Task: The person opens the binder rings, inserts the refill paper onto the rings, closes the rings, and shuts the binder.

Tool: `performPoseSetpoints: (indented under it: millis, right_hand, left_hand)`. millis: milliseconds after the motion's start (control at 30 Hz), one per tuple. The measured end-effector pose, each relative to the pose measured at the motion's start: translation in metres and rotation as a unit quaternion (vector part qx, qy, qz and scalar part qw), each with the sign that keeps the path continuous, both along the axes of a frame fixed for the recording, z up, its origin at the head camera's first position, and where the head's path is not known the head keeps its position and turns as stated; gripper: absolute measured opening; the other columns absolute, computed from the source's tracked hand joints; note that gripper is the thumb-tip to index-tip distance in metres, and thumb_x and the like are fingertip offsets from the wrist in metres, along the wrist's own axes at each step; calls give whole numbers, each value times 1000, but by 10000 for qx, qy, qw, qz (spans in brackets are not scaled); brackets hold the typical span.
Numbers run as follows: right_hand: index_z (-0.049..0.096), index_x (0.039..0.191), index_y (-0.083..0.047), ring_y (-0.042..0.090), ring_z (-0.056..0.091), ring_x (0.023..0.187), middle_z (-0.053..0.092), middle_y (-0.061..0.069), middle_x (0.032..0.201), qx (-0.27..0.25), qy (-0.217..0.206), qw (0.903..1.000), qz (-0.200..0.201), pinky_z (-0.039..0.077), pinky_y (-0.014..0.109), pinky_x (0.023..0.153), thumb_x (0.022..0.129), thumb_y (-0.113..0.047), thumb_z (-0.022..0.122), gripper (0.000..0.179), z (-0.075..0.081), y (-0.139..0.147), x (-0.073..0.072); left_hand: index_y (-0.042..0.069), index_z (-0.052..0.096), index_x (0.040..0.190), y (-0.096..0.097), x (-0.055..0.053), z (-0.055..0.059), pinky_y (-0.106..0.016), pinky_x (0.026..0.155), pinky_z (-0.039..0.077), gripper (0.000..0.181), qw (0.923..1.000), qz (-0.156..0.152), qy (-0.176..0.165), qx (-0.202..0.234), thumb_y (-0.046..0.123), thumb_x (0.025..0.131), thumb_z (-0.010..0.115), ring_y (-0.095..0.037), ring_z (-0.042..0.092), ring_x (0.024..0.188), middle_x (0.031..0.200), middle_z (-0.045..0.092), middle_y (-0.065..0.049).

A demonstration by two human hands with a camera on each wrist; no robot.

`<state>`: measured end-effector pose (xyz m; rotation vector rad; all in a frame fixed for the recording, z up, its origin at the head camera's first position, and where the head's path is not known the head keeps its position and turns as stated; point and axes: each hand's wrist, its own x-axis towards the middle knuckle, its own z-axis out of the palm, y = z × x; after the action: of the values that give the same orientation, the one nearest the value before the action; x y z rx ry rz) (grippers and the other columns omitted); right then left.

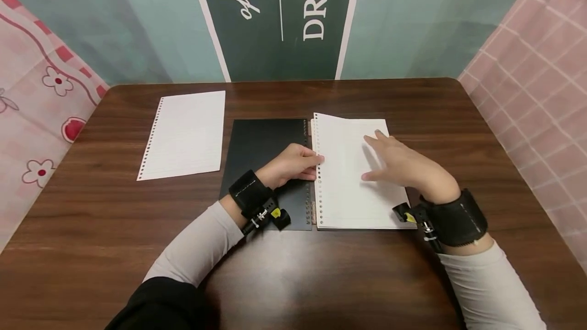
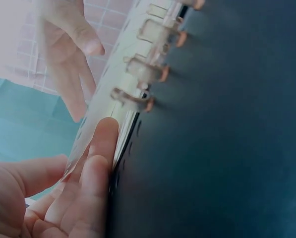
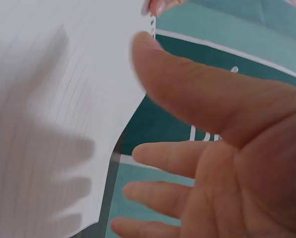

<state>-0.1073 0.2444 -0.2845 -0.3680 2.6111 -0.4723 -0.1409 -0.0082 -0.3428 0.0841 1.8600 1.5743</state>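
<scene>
Head view: my left fingers [image 1: 313, 160] pinch sheet [image 1: 341, 187], likely unringed; right fingers [image 1: 377, 142] wide; loose page [image 1: 185, 136] pending, 10 o'clock off binder [image 1: 261, 141].

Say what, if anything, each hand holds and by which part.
The left hand pinches a white sheet by its punched edge; the right hand holds nothing.

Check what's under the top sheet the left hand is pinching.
Under the top sheet, fingers of the left hand and, by the rings, pale page edges show. What is on those pages, and their number, is covered.
</scene>
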Motion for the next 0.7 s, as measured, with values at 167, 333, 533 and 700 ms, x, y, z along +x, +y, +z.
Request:
performPoseSetpoints:
  millis: [167,333,533,700]
  right_hand:
    - [20,156,2,60,9,144,6,37,159,249,-227,9994,30,18,69,114,85,-33,77,97,-4,-10,-1]
    - [24,154,6,61,12,143,11,40,157,369,-400,9984,155,20,69,114,85,-33,77,95,-8,-12,0]
    - [24,153,6,62,13,142,11,40,157,545,-384,9973,307,20,69,114,86,-34,76,94,-12,-16,-1]
    - [24,154,5,62,13,142,10,39,158,625,-338,9972,245,19,69,113,85,-33,77,95,-12,-18,0]
  left_hand:
    - [-5,66,120,-1,1,-1,-18,64,56,27,9999,-127,-33,70,13,100,59,-7,60,66,76,58,-2]
    - [-5,67,105,-2,-1,0,-18,63,56,17,9998,-164,-8,116,10,98,62,-7,61,65,73,60,-1]
    - [-4,68,112,-11,0,-1,-18,65,56,21,9996,-248,-19,98,9,97,63,-7,66,68,80,67,-3]
    - [-6,67,119,-20,0,0,-18,66,56,26,9992,-348,107,168,8,97,62,-7,71,74,94,73,-10]
